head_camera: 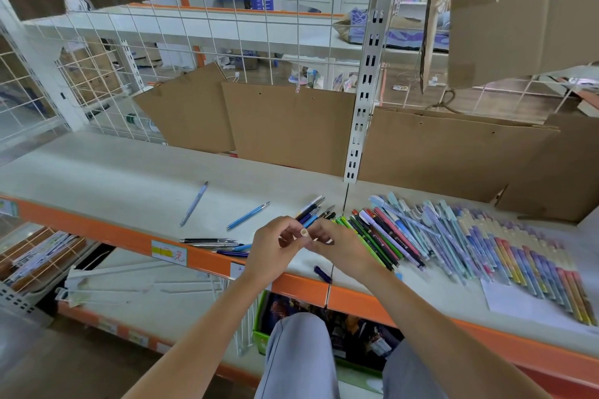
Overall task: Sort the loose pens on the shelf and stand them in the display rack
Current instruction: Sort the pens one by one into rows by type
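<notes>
Pinching a small cream tube [304, 232], both hands [308, 241].

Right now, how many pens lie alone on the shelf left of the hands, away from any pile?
2: a pale lilac pen farthest left, and a blue pen nearer the left hand. Others cluster at the shelf edge.

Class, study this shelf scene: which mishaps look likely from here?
1. The dark blue pen lies at the shelf's orange edge and may roll off.
2. Both hands meet around a small pale cap; it could slip from the fingers.
</notes>
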